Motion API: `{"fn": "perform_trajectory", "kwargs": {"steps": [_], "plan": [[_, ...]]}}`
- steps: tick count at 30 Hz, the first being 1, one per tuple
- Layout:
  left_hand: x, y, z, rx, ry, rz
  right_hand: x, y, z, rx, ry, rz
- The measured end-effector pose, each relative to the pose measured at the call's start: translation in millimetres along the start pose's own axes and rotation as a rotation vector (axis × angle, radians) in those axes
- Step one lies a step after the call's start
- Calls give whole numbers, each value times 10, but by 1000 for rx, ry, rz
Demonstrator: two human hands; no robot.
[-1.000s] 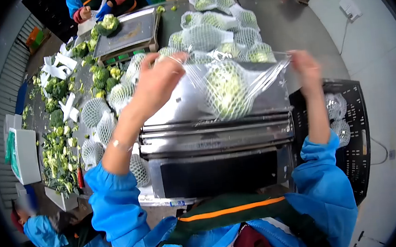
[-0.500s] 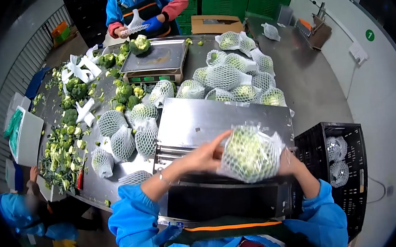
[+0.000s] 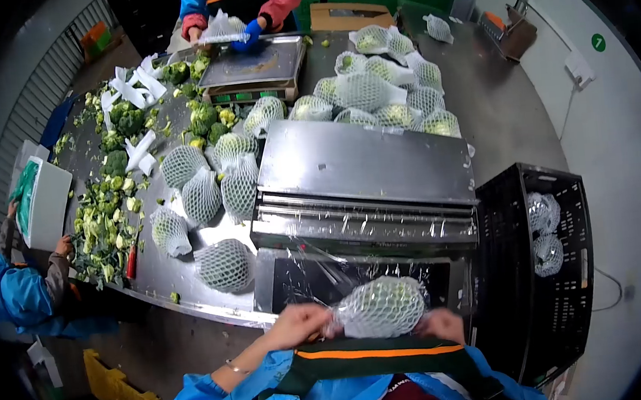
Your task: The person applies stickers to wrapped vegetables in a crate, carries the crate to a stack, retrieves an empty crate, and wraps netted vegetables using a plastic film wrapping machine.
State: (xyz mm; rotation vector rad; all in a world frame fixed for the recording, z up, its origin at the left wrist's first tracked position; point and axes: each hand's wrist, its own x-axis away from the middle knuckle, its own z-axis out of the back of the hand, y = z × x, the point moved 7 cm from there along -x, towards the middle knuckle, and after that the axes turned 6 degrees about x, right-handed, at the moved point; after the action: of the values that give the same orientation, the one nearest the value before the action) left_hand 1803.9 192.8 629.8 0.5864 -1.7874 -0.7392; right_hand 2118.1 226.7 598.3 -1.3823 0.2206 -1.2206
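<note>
A pale green vegetable head in a white foam net (image 3: 383, 306), broccoli or cauliflower, is held close to my body with clear plastic film around it. My left hand (image 3: 301, 324) is closed on the bunched film at its left end. My right hand (image 3: 441, 325), slightly blurred, is closed at the right end, where the film is hard to make out. Loose film stretches from the film-wrapping machine (image 3: 367, 162) toward the bundle. Below its roller lies a dark flat plate (image 3: 308, 279), partly hidden by the vegetable.
Netted heads (image 3: 223, 267) lie left of the machine, more behind it. Trimmed broccoli pieces (image 3: 102, 227) and a red-handled knife (image 3: 131, 261) lie farther left. Beyond stands a scale (image 3: 251, 63); a black crate (image 3: 521, 274) is at right. Two co-workers stand across and at left.
The netted head has come down toward my body, and both my hands moved with it to its ends. Film now stretches from the machine. The far co-worker's hands moved over the scale.
</note>
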Motion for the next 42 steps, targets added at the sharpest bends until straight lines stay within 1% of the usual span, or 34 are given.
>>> {"fn": "perform_trajectory", "kwargs": {"steps": [1, 2, 3, 4, 5, 6, 7, 9, 11, 12, 13, 14, 15, 16, 17, 18, 20, 22, 23, 25, 27, 28, 29, 30, 31, 33, 34, 35, 36, 37, 38, 39, 41, 42], "plan": [[-16, 213, 43, 27, 150, -336, -30, -202, 26, -402, 376, 3], [50, 500, 43, -138, 262, -492, -58, -380, 33, -354, 465, 35], [-146, 322, 116, 111, 289, -431, -132, -430, -11, -797, 554, -106], [-154, 392, 143, 161, 341, -410, -134, -608, -15, -941, 598, -107], [-163, 420, 180, 201, 441, -339, -204, -509, 17, -1259, 416, -21], [-206, 312, 214, 429, 404, -385, -187, -513, 78, -1488, 243, -2], [-131, 239, 260, 585, 453, -323, -76, -480, 171, -1523, 219, -100], [38, -122, 371, 772, 439, -210, 195, -249, 107, -1824, 180, -340], [91, -765, 353, 954, 541, -48, 257, 666, -108, -1685, 462, -400], [62, -1114, 285, 948, 571, 74, 173, 1393, -435, -1691, 274, -259], [-15, -1332, 122, 851, 506, 158, 116, 2094, -759, -1671, 90, -114], [-176, -1490, -67, 849, 470, 182, 27, 1955, -831, -1229, 574, -423], [-368, -1492, -290, 714, 226, 126, -34, 1732, -936, -1006, 692, -589], [-614, -1634, -377, 583, 346, 116, -94, 1642, -991, -878, 701, -641], [-579, -979, -600, 398, 141, -99, -135, 1496, -1012, -800, 648, -644], [-630, -877, -708, 358, 35, -176, -163, 1283, -1002, -737, 559, -623], [-701, -928, -821, 536, -105, -159, -137, 739, -971, -668, 307, -530], [-676, -629, -890, 763, -230, -187, 23, 70, -901, -691, 37, -431], [-676, -420, -959, 830, -296, -224, 138, -251, -822, -774, -62, -418], [-684, 97, -1195, 868, -415, -329, 371, -720, -616, -977, -145, -355], [-695, 651, -1553, 813, -432, -414, 499, -840, -259, -775, -68, 76], [-672, 902, -1750, 715, -380, -420, 610, -897, -82, -686, 2, 274], [-658, 1124, -1935, 575, -337, -434, 688, -802, 198, -475, 122, 154], [-640, 1297, -2094, 413, -314, -481, 762, -499, 452, -868, 255, 159], [-596, 1466, -2225, 184, -343, -623, 855, -195, 699, -1243, 398, 222], [-373, 1674, -2348, -370, -375, -1233, 1117, -472, 1525, -1098, 537, 533], [-325, 1705, -2344, -481, -332, -1252, 1276, -609, 1911, -1031, 606, 685], [-337, 1682, -2264, -673, -231, -1297, 1305, -221, 2301, -1138, 688, 590], [-435, 1627, -2106, -677, -82, -1234, 1348, 166, 2675, -1246, 774, 495], [-531, 1578, -1921, -678, 78, -1161, 1246, 357, 2882, -1352, 820, 414], [-586, 1588, -1752, -705, 190, -1098, 1143, 651, 2925, -1312, 830, 215], [-671, 1548, -1513, -604, 312, -1051, 1018, 1009, 2913, -1244, 819, 21], [-660, 1566, -1005, -666, 595, -1033, 556, 1918, 3033, -1191, 844, -161], [-565, 1569, -708, -749, 791, -973, 320, 2100, 3110, -1086, 911, -188]]}}
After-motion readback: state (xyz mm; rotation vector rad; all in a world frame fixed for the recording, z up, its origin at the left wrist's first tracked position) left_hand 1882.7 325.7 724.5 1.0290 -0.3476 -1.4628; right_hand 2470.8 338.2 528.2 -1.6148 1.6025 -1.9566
